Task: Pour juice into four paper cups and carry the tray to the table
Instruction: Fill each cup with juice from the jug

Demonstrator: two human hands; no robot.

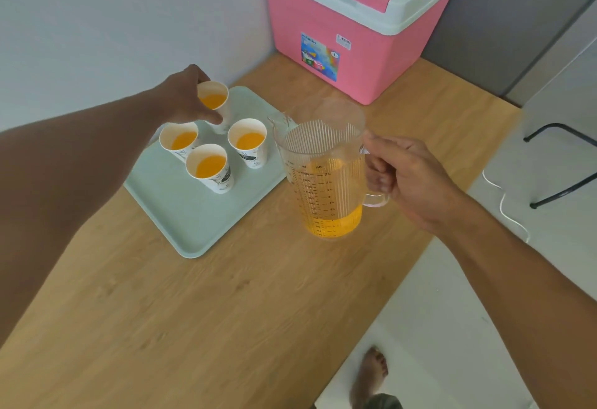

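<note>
A pale green tray [181, 214] lies on the wooden counter [226, 311] with several white paper cups holding orange juice. My left hand [184, 95] grips the far cup [214, 98] by its side and rim. Three other cups stand close together: one on the left [178, 140], one at the front [210, 168], one on the right [248, 142]. A clear measuring jug [323, 176], about a third full of orange juice, stands upright on the counter just right of the tray. My right hand [407, 179] grips its handle.
A pink cooler box [349, 37] with a white-rimmed lid stands at the back of the counter. A grey cabinet side [504, 20] is at the right. Black stool legs [562, 163] and a white cable [507, 201] are on the floor. My bare foot [371, 373] is below the counter edge.
</note>
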